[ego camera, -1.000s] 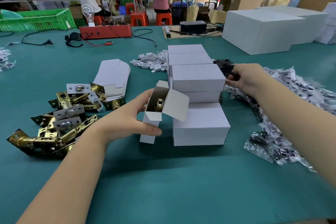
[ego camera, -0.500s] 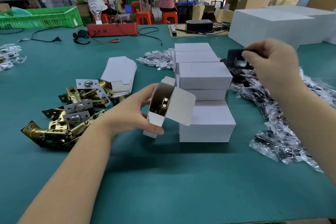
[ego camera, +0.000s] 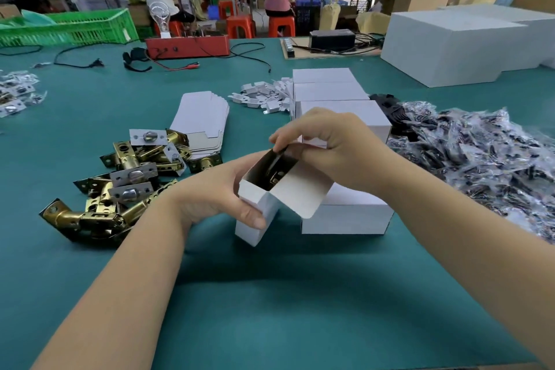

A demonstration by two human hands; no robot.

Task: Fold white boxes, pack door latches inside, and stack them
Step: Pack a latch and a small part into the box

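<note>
My left hand [ego camera: 219, 192] grips a small white box [ego camera: 259, 207] with its top flap open; a brass door latch [ego camera: 274, 179] shows inside. My right hand [ego camera: 333, 147] is over the box mouth and pinches a dark bagged part [ego camera: 279, 156] that is partly inside the box. Behind stands a stack of closed white boxes [ego camera: 345, 213]. Loose brass latches [ego camera: 120, 183] lie in a pile at the left. A fan of flat unfolded white boxes [ego camera: 201, 120] lies behind that pile.
A heap of clear bags with black parts [ego camera: 480, 159] covers the table's right side. Small white folded inserts [ego camera: 264, 93] lie behind the stack. Large white cartons [ego camera: 456, 45], a red device [ego camera: 189, 45] and a green crate [ego camera: 69, 27] stand far back. People work at tables behind.
My right hand came from the bag heap with a dark bagged part and moved left and down to the open box. My left hand tilted the box slightly.
</note>
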